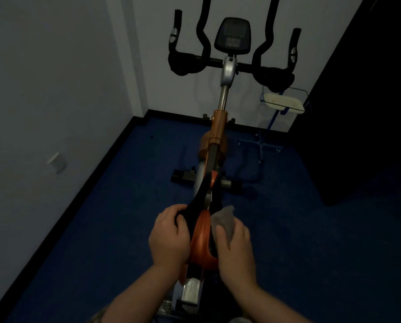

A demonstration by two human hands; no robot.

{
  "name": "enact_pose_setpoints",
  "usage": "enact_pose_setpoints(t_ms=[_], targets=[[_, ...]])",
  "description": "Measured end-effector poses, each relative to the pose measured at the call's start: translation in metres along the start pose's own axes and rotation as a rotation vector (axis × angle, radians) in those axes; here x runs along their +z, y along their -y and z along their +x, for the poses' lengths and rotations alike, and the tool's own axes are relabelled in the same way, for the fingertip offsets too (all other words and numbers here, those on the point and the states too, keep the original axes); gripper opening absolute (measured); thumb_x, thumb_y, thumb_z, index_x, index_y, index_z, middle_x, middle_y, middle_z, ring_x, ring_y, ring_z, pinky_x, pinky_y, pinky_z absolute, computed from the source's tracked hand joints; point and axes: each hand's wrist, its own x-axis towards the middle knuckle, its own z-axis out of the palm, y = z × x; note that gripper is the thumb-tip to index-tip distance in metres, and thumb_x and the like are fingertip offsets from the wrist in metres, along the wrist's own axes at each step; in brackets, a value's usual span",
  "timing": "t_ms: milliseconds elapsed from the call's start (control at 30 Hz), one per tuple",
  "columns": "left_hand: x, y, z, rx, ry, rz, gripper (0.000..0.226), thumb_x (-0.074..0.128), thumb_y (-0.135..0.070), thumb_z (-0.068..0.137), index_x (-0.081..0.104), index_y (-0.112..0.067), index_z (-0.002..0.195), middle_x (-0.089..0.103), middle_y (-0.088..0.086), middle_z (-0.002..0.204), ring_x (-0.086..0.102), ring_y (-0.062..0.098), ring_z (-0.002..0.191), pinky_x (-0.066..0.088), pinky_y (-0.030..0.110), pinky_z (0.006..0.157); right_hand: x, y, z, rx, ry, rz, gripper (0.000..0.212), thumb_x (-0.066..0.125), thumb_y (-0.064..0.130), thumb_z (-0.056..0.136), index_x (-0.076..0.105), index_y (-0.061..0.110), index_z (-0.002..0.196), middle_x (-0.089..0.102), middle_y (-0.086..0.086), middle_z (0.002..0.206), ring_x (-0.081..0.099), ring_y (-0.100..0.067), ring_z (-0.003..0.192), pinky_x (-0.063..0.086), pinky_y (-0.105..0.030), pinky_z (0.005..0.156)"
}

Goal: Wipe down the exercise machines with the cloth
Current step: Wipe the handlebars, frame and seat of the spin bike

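Observation:
An exercise bike [218,127] stands in front of me, with an orange frame, black handlebars and a console at the top. Its orange and black saddle [203,234] is tilted on edge between my hands. My left hand [169,236] grips the saddle's left side, fingers curled over the black edge. My right hand [235,245] presses a grey cloth [224,217] against the saddle's right side, with the thumb and fingers holding the cloth.
Blue carpet [101,229] covers the floor. White walls close in on the left and behind the bike. A blue-framed stand with a pale tray [283,102] sits at the right rear. A dark panel [369,101] rises on the right.

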Motion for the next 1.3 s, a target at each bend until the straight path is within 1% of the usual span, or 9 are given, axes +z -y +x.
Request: enact_pose_setpoints(t_ms=[200,333,400,467,567,767,967,1200,1300], targets=[[0.0,0.0,0.001,-0.019,0.006,0.007,0.033,0.039,-0.026,0.09,0.064,-0.028,0.11,0.061,-0.015,0.104,0.056,0.004,0.097,0.044,0.025,0.077,-0.002,0.013,0.038,0.155,0.098,0.036,0.023,0.038,0.04,0.099,0.054,0.025,0.104,0.058,0.01,0.089,0.055,-0.007,0.084,0.045,-0.037,0.094],[0.001,0.0,0.0,-0.022,-0.002,0.011,0.037,0.036,-0.028,0.086,0.065,-0.028,0.11,0.061,-0.016,0.103,0.056,0.005,0.097,0.044,0.025,0.076,-0.008,0.009,0.004,-0.012,0.044,-0.164,0.026,0.034,0.041,0.101,0.04,0.036,0.125,0.041,0.022,0.111,0.036,0.006,0.112,-0.001,-0.035,0.12],[0.001,0.0,0.0,-0.009,-0.006,0.014,0.036,0.037,-0.027,0.087,0.065,-0.026,0.111,0.061,-0.016,0.103,0.057,0.005,0.097,0.043,0.023,0.075,-0.012,0.009,0.005,-0.058,0.086,-0.21,0.035,0.031,0.042,0.101,0.04,0.031,0.133,0.039,0.019,0.117,0.036,0.002,0.117,0.013,-0.037,0.119],[0.001,0.0,0.001,-0.008,0.003,0.022,0.031,0.041,-0.022,0.092,0.065,-0.024,0.112,0.061,-0.015,0.103,0.056,0.007,0.099,0.044,0.027,0.077,-0.007,0.015,0.034,0.04,0.17,-0.221,0.041,0.029,0.046,0.101,0.048,0.02,0.126,0.054,0.005,0.118,0.05,-0.014,0.104,0.04,-0.037,0.098],[0.0,-0.002,0.0,-0.023,0.008,0.014,0.028,0.043,-0.019,0.094,0.064,-0.025,0.111,0.061,-0.014,0.104,0.057,0.008,0.099,0.047,0.03,0.078,0.001,0.028,0.061,0.155,0.223,-0.248,0.052,0.025,0.051,0.1,0.048,0.012,0.126,0.058,-0.01,0.12,0.053,-0.022,0.095,0.04,-0.032,0.076],[0.0,-0.004,-0.001,-0.009,-0.023,0.018,0.036,0.038,-0.027,0.086,0.066,-0.024,0.109,0.063,-0.014,0.1,0.058,0.005,0.094,0.05,0.029,0.074,-0.007,0.01,0.007,-0.071,0.158,-0.271,0.061,0.03,0.053,0.098,0.022,0.022,0.149,0.03,0.002,0.147,0.038,-0.015,0.128,0.04,-0.032,0.102],[0.003,-0.009,-0.003,-0.055,-0.077,0.096,0.032,0.039,-0.026,0.089,0.066,-0.028,0.107,0.062,-0.02,0.098,0.056,-0.001,0.091,0.044,0.02,0.069,0.008,0.021,0.061,-0.036,0.229,-0.233,0.055,0.032,0.05,0.099,0.032,0.016,0.144,0.048,-0.007,0.136,0.054,-0.023,0.113,0.044,-0.032,0.084],[0.009,-0.017,-0.007,-0.18,-0.177,0.216,0.025,0.049,-0.015,0.095,0.066,-0.029,0.106,0.062,-0.018,0.102,0.053,-0.001,0.093,0.043,0.023,0.072,0.025,0.021,0.126,-0.019,0.26,-0.105,0.063,0.027,0.053,0.099,0.026,0.011,0.146,0.044,-0.013,0.141,0.052,-0.03,0.117,0.045,-0.038,0.093],[0.015,-0.021,-0.011,-0.289,-0.287,0.214,0.022,0.046,-0.02,0.097,0.064,-0.03,0.105,0.06,-0.019,0.1,0.052,-0.001,0.093,0.044,0.025,0.075,0.027,0.024,0.166,-0.23,0.272,-0.234,0.059,0.024,0.053,0.099,0.039,0.014,0.14,0.044,-0.01,0.14,0.05,-0.028,0.118,0.044,-0.041,0.097]])
